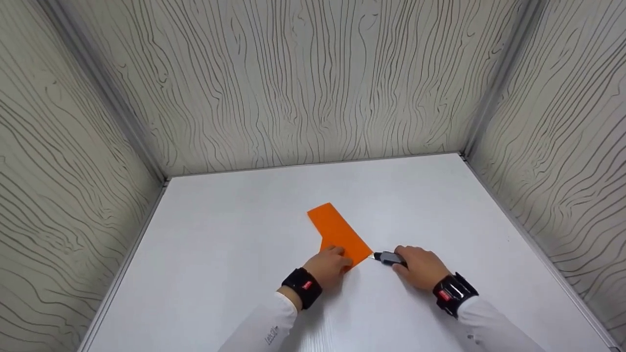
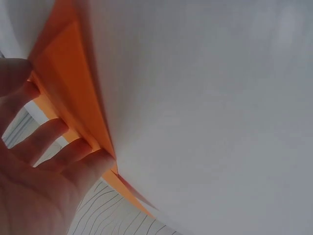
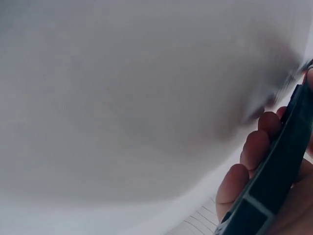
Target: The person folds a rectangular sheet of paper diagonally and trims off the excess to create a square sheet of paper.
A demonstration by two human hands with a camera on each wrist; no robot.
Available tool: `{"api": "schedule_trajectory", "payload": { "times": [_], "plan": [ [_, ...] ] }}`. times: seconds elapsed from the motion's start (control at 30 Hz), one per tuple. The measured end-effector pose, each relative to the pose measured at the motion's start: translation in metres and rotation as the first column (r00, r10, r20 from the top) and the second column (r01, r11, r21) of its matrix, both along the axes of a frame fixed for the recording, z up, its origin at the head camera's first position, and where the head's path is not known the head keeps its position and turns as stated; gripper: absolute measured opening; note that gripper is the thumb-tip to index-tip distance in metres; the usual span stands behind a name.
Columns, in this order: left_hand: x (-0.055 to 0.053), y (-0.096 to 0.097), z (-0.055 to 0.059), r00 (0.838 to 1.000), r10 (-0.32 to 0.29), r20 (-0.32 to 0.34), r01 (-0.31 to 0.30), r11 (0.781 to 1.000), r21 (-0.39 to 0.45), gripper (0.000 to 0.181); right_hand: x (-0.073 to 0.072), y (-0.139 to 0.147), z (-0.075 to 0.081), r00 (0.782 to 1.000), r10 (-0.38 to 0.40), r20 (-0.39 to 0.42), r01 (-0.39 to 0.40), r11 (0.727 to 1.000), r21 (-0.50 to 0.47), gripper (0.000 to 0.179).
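A folded orange sheet of paper (image 1: 340, 230) lies on the white tabletop, angled, with a notch in its left side. My left hand (image 1: 330, 266) rests on its near part, and the spread fingertips (image 2: 103, 159) press along the paper. Folded layers of the orange paper (image 2: 73, 73) show beside these fingers in the left wrist view. My right hand (image 1: 421, 266) grips a grey and black utility knife (image 1: 390, 258), its blade pointing left at the paper's right corner. In the right wrist view, curled fingers wrap the dark handle of the knife (image 3: 274, 171); its tip is blurred.
The white table (image 1: 220, 234) spreads around both hands. Wood-grain-patterned panels (image 1: 313, 83) stand at the back and on both sides, joined by grey metal posts (image 1: 503, 73). Black bands (image 1: 302, 287) circle both wrists.
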State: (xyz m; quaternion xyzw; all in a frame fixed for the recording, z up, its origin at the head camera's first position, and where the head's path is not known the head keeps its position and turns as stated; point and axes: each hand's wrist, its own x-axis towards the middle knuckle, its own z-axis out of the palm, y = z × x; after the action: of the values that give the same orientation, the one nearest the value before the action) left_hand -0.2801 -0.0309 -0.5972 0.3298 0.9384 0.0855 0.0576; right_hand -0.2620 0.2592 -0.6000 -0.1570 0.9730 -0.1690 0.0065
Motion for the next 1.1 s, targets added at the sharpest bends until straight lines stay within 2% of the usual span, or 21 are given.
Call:
{"api": "schedule_trajectory", "payload": {
  "times": [0.2, 0.57, 0.73, 0.93, 1.1],
  "plan": [
    [0.0036, -0.0004, 0.0063, 0.998, -0.046, -0.041, 0.047, 0.999, 0.027, 0.021, -0.0005, 0.0017, -0.0006, 1.0, -0.008, -0.005, 0.008, 1.0, 0.005, 0.021],
    [0.005, -0.0003, 0.0074, 1.0, -0.012, -0.008, 0.013, 1.0, 0.026, 0.026, -0.0019, 0.001, -0.0008, 1.0, -0.008, -0.023, 0.008, 0.999, 0.034, 0.027],
    [0.0031, -0.0003, 0.0051, 1.0, -0.023, -0.019, 0.024, 0.999, 0.024, 0.022, -0.0017, 0.0017, -0.0009, 0.999, -0.022, -0.031, 0.023, 1.0, 0.021, 0.026],
    [0.0047, 0.0, 0.0039, 1.0, -0.011, -0.016, 0.011, 1.0, 0.018, 0.024, -0.0043, 0.0016, 0.0003, 1.0, 0.004, -0.005, -0.004, 1.0, 0.027, 0.029],
    [0.0049, -0.0021, 0.0048, 1.0, -0.011, -0.01, 0.011, 1.0, 0.01, 0.026, -0.007, 0.0018, 0.0027, 1.0, -0.007, 0.007, 0.006, 1.0, 0.028, 0.027]
  ]
}}
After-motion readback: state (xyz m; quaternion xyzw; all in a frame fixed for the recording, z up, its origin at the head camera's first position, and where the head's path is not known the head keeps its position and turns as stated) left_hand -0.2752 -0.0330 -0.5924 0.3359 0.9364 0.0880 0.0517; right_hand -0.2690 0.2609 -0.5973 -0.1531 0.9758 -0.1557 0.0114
